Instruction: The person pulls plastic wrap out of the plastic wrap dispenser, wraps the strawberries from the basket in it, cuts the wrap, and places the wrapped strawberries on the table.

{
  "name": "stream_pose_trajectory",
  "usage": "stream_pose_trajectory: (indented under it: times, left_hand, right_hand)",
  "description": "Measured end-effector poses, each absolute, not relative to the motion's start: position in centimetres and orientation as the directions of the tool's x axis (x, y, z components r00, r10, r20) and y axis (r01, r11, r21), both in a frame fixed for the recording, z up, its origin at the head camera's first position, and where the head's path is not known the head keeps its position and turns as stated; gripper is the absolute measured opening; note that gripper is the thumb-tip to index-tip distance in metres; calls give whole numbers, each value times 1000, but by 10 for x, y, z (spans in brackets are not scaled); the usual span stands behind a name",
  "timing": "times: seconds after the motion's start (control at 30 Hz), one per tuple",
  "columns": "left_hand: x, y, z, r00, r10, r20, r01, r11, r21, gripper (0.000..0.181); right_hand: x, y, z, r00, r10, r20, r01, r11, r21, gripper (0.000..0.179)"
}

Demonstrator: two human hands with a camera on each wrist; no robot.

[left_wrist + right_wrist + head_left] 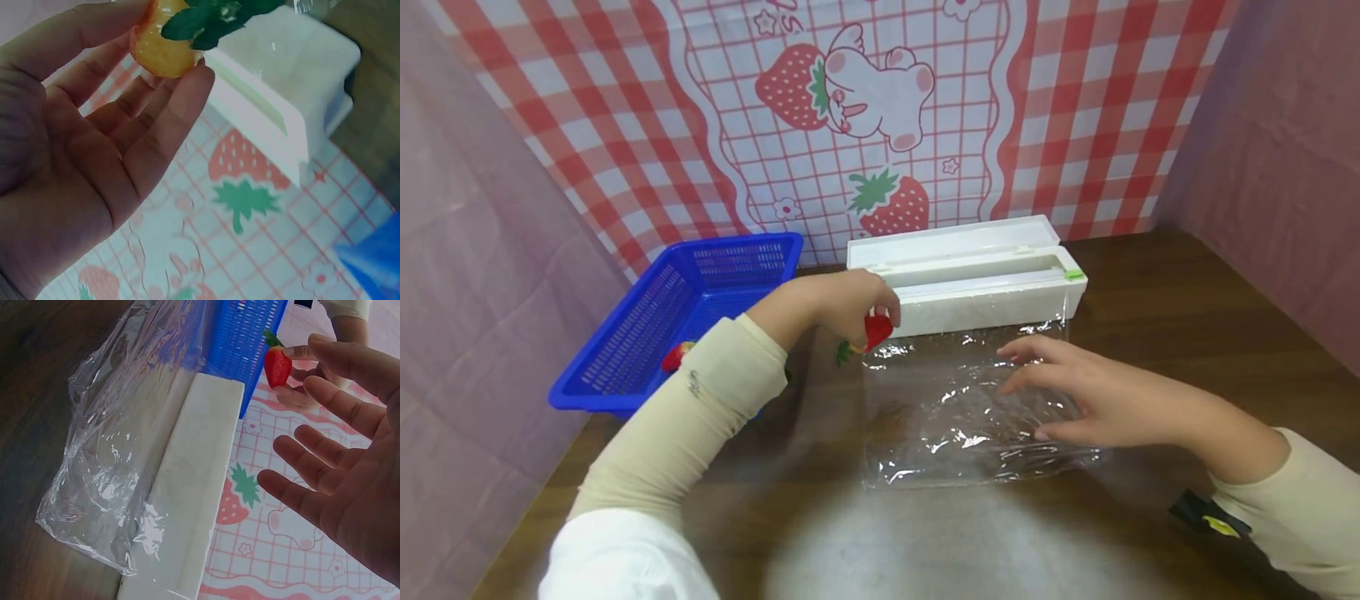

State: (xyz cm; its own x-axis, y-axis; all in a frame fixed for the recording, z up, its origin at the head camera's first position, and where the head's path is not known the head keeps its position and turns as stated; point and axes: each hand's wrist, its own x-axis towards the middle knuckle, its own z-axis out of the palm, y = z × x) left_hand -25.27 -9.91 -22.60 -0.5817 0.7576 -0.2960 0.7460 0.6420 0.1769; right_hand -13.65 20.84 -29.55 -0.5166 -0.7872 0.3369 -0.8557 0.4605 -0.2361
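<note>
My left hand [856, 304] pinches a red strawberry [877, 331] with green leaves, held above the left edge of a sheet of cling film [955, 417]. The left wrist view shows the strawberry's yellowish top [165, 53] between thumb and fingers. The film runs from a white dispenser box [977, 312] with its lid raised and lies toward the front of the table. Over the film's right side hovers my right hand [1082, 392], fingers spread and holding nothing. In the right wrist view, the strawberry [277, 367] hangs from the other hand, leaves up.
A blue plastic basket [617, 329] stands at the left, with another red strawberry [677, 357] in it, partly behind the left sleeve. A checked cloth with strawberry prints [1075, 108] hangs behind the dark wooden table [1180, 333]. Pink fabric [1285, 167] covers the sides.
</note>
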Motion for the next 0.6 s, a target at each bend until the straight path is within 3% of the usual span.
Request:
stream_pose_trajectory:
  times: [0.33,0.6]
  left_hand:
    - [-244,-63,-253,-464,836,-293,846,517,134,46]
    - [-237,-31,-281,-354,867,-351,860,450,242,48]
  right_hand:
    - [-139,212,-300,-511,-782,357,-860,455,-231,59]
    - [-140,212,-304,-511,-782,356,-858,447,-252,55]
